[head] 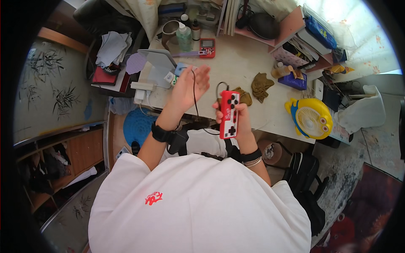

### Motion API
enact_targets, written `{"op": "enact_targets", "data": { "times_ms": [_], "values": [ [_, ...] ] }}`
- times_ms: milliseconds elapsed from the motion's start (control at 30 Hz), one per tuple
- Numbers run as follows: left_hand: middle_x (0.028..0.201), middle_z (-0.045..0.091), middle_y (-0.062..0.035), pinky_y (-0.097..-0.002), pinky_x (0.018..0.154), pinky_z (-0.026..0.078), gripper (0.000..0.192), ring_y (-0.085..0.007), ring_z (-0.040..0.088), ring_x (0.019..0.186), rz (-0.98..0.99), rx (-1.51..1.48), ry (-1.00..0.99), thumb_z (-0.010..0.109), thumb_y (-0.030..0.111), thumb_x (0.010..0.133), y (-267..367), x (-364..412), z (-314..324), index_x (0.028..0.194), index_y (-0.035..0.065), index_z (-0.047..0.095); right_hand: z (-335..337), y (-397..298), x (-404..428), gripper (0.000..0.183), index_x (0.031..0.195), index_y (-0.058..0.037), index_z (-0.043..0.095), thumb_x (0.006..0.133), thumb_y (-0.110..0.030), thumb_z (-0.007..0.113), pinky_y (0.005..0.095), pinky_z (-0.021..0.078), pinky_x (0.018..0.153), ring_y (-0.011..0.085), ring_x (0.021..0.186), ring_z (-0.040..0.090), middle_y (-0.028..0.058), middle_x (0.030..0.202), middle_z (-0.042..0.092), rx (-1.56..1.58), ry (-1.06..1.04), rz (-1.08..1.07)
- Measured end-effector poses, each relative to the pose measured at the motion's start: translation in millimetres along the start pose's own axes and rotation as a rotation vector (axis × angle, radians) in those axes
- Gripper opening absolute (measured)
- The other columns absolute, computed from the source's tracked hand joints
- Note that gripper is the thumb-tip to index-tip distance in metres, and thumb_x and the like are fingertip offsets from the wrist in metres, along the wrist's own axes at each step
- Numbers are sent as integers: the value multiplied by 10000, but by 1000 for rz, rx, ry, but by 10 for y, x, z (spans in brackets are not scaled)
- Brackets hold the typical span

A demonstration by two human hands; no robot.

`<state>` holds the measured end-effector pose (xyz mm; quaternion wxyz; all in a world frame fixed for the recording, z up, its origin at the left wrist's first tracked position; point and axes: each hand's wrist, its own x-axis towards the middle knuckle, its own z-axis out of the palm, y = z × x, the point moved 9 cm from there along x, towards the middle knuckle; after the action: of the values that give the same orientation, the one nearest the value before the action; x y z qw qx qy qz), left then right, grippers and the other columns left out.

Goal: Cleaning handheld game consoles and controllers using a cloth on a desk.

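My right hand [243, 118] grips a red and white game controller [230, 114] upright, its buttons and directional pad facing me. A thin black cable [195, 101] leaves the controller, sags over my lap and rises to my left hand [191, 87]. That hand is raised and flat, with the cable draped across it near the thumb and no grip closed on it. Just beyond the left hand are a blue box [181, 68] and a small green-and-white pack [171, 78]. A red handheld game console [207, 48] lies farther back on the desk [234, 63].
Brown cloths [262, 87] lie beyond the right hand. A grey stand [159, 68] and white power adapter [140, 94] are at left. A pump bottle [184, 38] and metal mug [170, 30] stand at the back. A yellow fan [311, 118] sits at right, above a waste bin [271, 153].
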<state>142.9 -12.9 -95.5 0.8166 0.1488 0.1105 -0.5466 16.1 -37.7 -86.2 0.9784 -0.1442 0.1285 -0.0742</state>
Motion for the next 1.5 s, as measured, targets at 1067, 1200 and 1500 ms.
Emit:
{"op": "enact_targets", "data": {
  "times_ms": [1067, 1200, 1500],
  "values": [
    [1012, 583, -140, -357, 871, 453, 358, -239, 556, 986, -205, 411, -157, 317, 346, 936, -805, -397, 579, 1025, 55, 506, 412, -324, -387, 426, 1255, 31, 359, 857, -93, 450, 251, 443, 815, 121, 924, 538, 90, 1119, 503, -721, 213, -217],
    [1029, 577, -103, -316, 806, 472, 322, -184, 572, 898, -207, 292, -55, 346, 318, 933, -832, -394, 597, 1046, 57, 498, 455, -412, -417, 405, 1235, 22, 386, 863, -74, 513, 226, 407, 832, 108, 959, 512, 82, 1099, 521, -986, 305, -437],
    [777, 606, -130, -318, 736, 488, 383, -232, 600, 820, -37, 325, 81, 389, 373, 902, -620, -240, 420, 749, 52, 532, 367, -253, -348, 450, 1174, 13, 414, 802, -118, 631, 228, 460, 703, 82, 802, 558, 70, 939, 586, -1070, 388, -284]
  ]
}}
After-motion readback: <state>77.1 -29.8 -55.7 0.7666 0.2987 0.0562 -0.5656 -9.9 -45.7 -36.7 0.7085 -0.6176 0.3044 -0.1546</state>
